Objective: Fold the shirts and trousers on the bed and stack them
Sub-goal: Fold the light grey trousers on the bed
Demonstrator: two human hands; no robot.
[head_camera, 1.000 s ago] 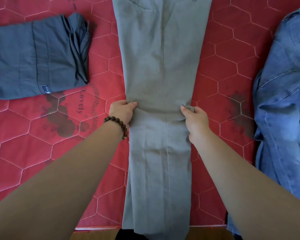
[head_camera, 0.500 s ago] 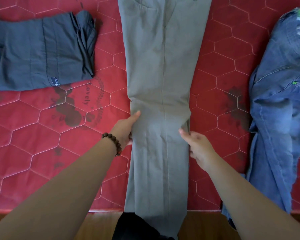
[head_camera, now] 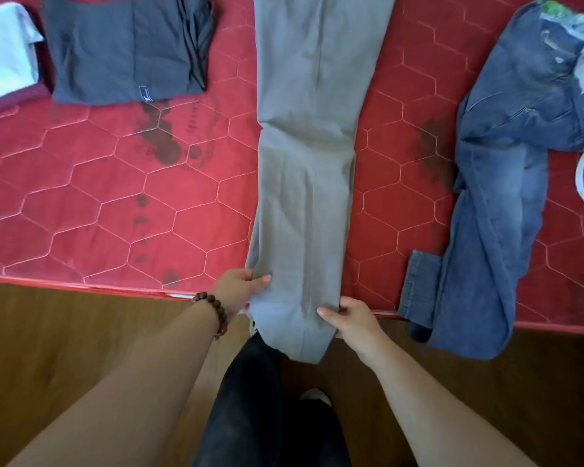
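My red quilted bed (head_camera: 122, 210) is carrying grey trousers (head_camera: 311, 136) lying lengthwise, a folded dark garment (head_camera: 115, 52) and white cloth (head_camera: 4, 48) sitting far left, and crumpled jeans (head_camera: 499, 183) sprawling right.

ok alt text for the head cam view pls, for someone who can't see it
Both hands, left hand and right hand, grip the hem end of grey trousers laid lengthwise on a red quilted mattress. A folded dark grey garment lies to the left, crumpled blue jeans to the right.
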